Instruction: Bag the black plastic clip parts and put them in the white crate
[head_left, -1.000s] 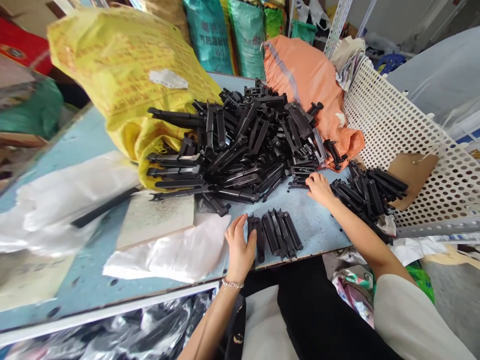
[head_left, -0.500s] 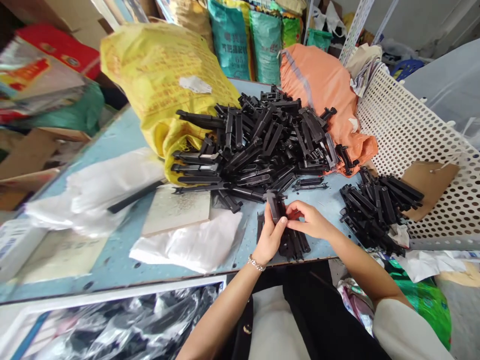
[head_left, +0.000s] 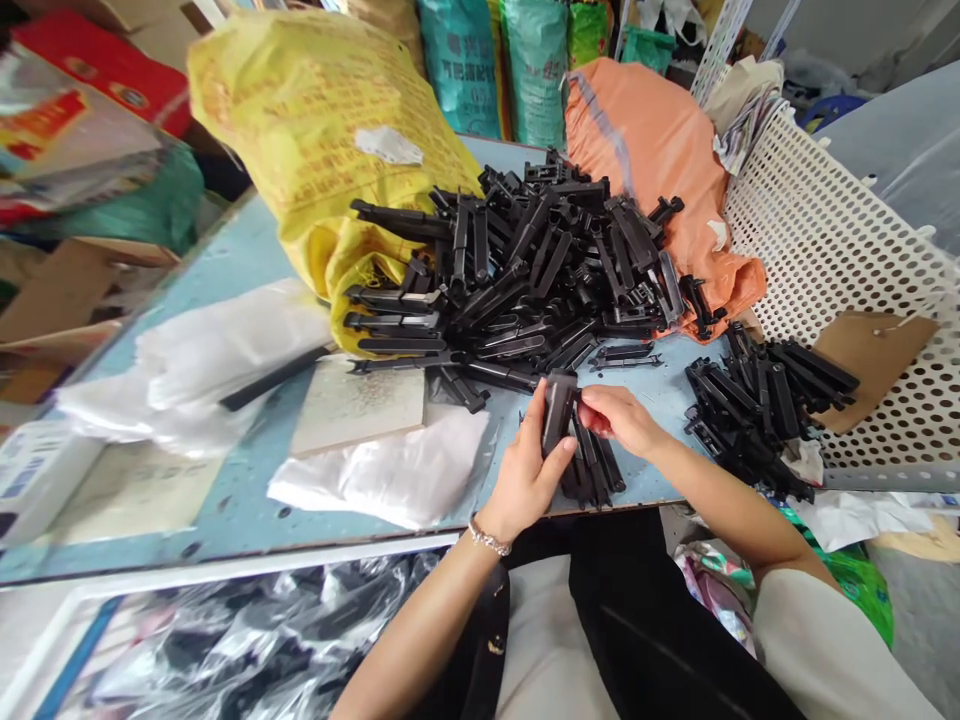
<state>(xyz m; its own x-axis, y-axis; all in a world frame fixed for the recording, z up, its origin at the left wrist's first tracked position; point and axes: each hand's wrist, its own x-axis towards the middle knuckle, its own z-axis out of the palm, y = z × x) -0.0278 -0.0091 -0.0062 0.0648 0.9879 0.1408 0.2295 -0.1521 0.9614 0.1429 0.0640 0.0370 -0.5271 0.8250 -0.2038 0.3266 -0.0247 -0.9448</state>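
Holding a black plastic clip [head_left: 558, 412] upright just above the near edge of the tabletop [head_left: 225, 290], the person's left hand [head_left: 525, 475] wraps its fingers around the lower part of the piece, the grip closed on it from the left side. The right hand [head_left: 619, 418] meets the same clip from the right, its fingertips pinched against the upper part (whether it grasps a second small piece there cannot be told). Directly beneath both hands, a short row of black clips [head_left: 596, 468] lies side by side on the tabletop, touching one another, at the near edge.

Toward the middle of the tabletop a large heap of black clips [head_left: 540, 280] sprawls in all directions, leaning at its left against a yellow sack [head_left: 315, 130] and at its far right against an orange sack [head_left: 645, 150]. A smaller pile of clips [head_left: 757, 410] sits at the right edge, beside a white perforated panel [head_left: 825, 250] that stands tilted along that side, with a piece of brown card [head_left: 870, 350] resting on it.

Left of the hands, crumpled white plastic bags [head_left: 390, 470] lie near the front edge, partly over a pale flat board [head_left: 360, 405]. More white plastic [head_left: 210, 350] lies further left. Green sacks [head_left: 487, 60] stand behind the far edge.
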